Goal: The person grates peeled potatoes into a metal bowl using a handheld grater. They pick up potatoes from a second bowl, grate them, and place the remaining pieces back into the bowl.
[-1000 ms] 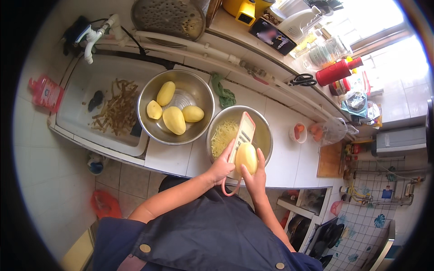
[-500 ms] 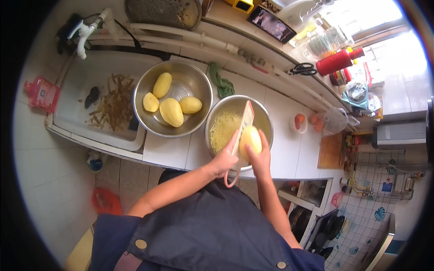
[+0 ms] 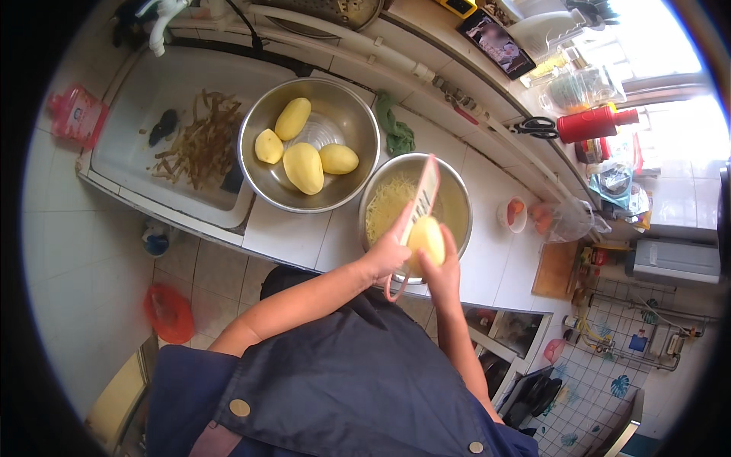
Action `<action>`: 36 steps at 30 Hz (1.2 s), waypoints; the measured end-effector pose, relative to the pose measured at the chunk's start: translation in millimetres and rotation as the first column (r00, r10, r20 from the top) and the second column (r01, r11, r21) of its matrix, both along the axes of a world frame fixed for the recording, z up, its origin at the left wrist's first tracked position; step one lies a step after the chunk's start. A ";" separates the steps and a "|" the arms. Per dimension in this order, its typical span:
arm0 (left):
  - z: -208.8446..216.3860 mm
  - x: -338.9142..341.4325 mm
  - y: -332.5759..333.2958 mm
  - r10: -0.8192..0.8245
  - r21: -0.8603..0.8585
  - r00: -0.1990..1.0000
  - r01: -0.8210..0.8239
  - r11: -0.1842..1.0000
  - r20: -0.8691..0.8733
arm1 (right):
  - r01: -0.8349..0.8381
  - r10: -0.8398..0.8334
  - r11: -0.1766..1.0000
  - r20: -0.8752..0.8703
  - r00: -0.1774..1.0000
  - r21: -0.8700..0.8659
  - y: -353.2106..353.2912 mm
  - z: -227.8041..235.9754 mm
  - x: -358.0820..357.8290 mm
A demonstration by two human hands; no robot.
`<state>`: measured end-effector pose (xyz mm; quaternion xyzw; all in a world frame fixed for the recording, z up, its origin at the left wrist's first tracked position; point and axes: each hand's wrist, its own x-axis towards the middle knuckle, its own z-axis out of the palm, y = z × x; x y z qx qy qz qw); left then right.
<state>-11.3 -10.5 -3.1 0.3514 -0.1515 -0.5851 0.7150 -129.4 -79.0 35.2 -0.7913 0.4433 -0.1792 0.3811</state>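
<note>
My left hand (image 3: 387,255) is closed around a pink-framed grater (image 3: 423,195), which slants over a steel bowl (image 3: 464,199). In my right hand (image 3: 443,276) is a peeled potato (image 3: 428,242), pressed against or very close to the grater's right face. Pale potato shreds (image 3: 387,206) lie inside the bowl, left of the grater. The grater's looped pink handle (image 3: 392,292) hangs below my left hand. To the left stands a larger steel basin (image 3: 346,103) with several whole peeled potatoes (image 3: 304,169) in it.
Brown peelings (image 3: 199,145) lie in the white sink (image 3: 126,164) at left. A green cloth (image 3: 395,129) is behind the bowls. At right are a small white cup (image 3: 512,216) and a wooden board (image 3: 556,270). Scissors (image 3: 535,127) and a red bottle (image 3: 596,123) sit along the ledge.
The view has shifted and turned a little, so the counter appears moved. Both hands keep their hold on the grater and the potato, which still meet over the bowl.
</note>
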 end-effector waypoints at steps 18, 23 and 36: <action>16.1 -26.1 14.9 -0.172 0.038 0.978 0.169 0.985 0.121 | 0.271 -0.265 0.940 -0.057 0.962 0.208 -65.5 31.2 30.2; 4.4 -16.1 -6.4 -0.035 0.080 0.995 0.028 0.996 0.093 | 0.039 -0.035 0.974 -0.023 0.999 0.222 -56.0 35.5 -2.1; 11.8 -25.0 0.6 -0.045 0.070 0.986 0.034 0.997 0.163 | 0.076 -0.075 0.964 -0.011 0.997 0.253 -49.3 36.5 7.7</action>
